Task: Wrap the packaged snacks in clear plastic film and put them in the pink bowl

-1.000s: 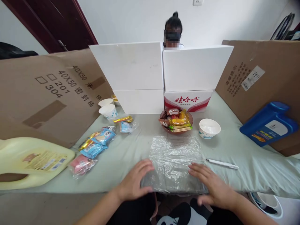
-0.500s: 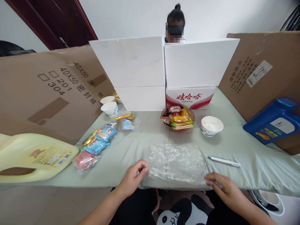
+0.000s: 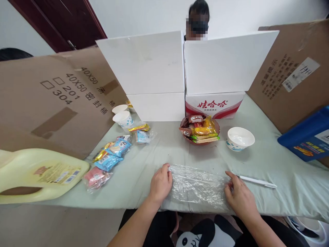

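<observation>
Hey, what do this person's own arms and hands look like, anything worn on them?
Both arms are bare from the bottom edge of the view to the fingers: no sleeves, gloves, watch, bracelets or rings show on the left hand or the right hand. Fingernails look short and unpainted. Between the forearms, dark clothing with a black-and-white panda print shows below the table edge.

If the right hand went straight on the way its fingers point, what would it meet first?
Likely the pen: the right hand points up and away, and the pen's near end lies just past its fingertips. The white bowl comes after.
</observation>
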`<state>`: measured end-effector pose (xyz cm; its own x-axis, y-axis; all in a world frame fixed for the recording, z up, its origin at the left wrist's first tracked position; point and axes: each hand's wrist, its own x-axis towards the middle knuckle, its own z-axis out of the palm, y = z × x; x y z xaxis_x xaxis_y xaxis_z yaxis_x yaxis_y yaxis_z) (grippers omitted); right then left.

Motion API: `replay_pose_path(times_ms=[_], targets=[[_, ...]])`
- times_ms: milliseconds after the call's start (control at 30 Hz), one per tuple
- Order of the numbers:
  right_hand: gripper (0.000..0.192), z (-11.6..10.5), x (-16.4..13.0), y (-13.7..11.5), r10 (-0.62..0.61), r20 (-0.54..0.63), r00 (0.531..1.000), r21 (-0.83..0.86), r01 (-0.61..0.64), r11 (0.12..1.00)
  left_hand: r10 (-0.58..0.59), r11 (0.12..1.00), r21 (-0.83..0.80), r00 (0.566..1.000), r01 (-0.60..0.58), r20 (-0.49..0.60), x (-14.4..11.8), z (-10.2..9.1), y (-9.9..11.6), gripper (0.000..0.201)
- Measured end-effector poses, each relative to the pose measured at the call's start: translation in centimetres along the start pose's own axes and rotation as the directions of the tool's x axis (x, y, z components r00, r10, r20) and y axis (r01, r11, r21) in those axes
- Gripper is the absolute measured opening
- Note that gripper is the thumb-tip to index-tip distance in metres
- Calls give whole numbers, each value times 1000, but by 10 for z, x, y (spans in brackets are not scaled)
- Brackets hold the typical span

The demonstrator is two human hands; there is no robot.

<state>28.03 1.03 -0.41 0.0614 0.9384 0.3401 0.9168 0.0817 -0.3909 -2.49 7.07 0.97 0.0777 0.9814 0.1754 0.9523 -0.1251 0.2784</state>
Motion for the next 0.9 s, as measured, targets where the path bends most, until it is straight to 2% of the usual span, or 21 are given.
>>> replay_pose_path(times_ms=[100, 200, 300, 333, 400, 467, 533, 567, 733, 833, 900], targets=[[37, 0, 1, 0, -99, -26, 995, -56, 98, 994, 50, 999, 2, 998, -50, -28, 3, 6, -4, 25], [36, 4, -1, -1, -138, -26, 990, -108, 135, 985, 102, 995, 17, 991, -101, -87, 6, 6, -2, 23], [34, 6, -3, -1, -141, -34, 989, -126, 136, 983, 134, 991, 17, 969, -134, -210, 3, -1, 12, 22], [33, 6, -4, -2, -144, -37, 989, -128, 138, 982, 175, 984, 0, 958, -180, -225, 0, -4, 19, 22], [32, 6, -3, -2, -150, -41, 988, -131, 144, 981, 344, 931, -67, 925, -358, -159, -8, -7, 35, 25], [29, 5, -2, -1, -153, -48, 987, -145, 145, 979, 543, 826, -164, 839, -539, -23, -15, -4, 50, 27], [24, 6, 0, 0, -154, -57, 986, -175, 142, 974, 649, 750, -226, 758, -622, 65, -20, 2, 59, 24], [23, 7, 1, 2, -156, -62, 986, -195, 141, 971, 665, 737, -236, 742, -633, 86, -21, 6, 60, 23], [25, 5, 7, 12, -164, -61, 985, -276, 141, 951, 660, 751, -188, 728, -633, 186, -16, 15, 52, 49], [26, -6, 13, 13, -110, -74, 991, -334, 79, 939, 666, 745, -156, 714, -648, 218, -14, 15, 48, 53], [25, -14, 16, 4, -105, -70, 992, -328, 76, 941, 668, 743, -145, 712, -653, 217, -14, 17, 48, 53]])
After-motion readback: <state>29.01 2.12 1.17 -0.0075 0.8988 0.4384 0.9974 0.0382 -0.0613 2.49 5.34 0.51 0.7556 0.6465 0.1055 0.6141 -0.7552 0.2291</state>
